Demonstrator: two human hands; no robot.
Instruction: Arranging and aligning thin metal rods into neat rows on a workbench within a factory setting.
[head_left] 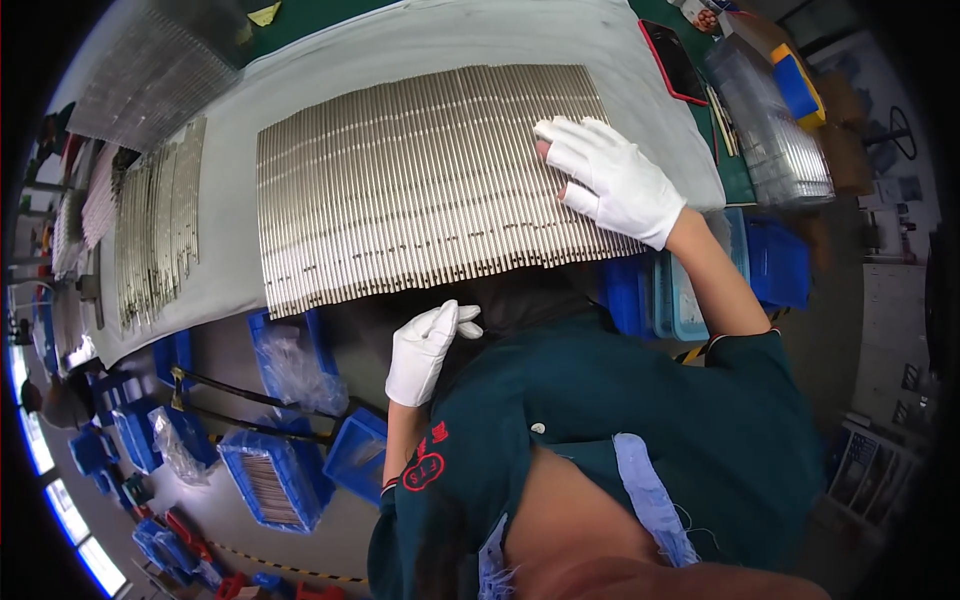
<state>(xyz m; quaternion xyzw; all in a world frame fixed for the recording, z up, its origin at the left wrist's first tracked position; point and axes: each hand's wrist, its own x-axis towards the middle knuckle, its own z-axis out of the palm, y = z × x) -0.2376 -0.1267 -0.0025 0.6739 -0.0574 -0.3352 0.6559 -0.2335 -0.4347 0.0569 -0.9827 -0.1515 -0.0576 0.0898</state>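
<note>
A wide row of thin silvery metal rods (420, 180) lies side by side on a white cloth (228, 200) over the table. My right hand (612, 182), in a white glove with some bare fingertips, rests on the right end of the row. Its fingers are stretched out and spread over the metal. Just off the near edge of the row is my left hand (425, 350), also white-gloved, in front of my body. Those fingers are bent and pressed together; whatever they may hold is hidden.
A smaller batch of rods (160, 225) lies at the left, near a stack of clear plastic trays (155, 75). A red-edged phone (673, 62) sits at the far right, beside more clear trays (765, 120). Blue bins (275, 480) stand on the floor below.
</note>
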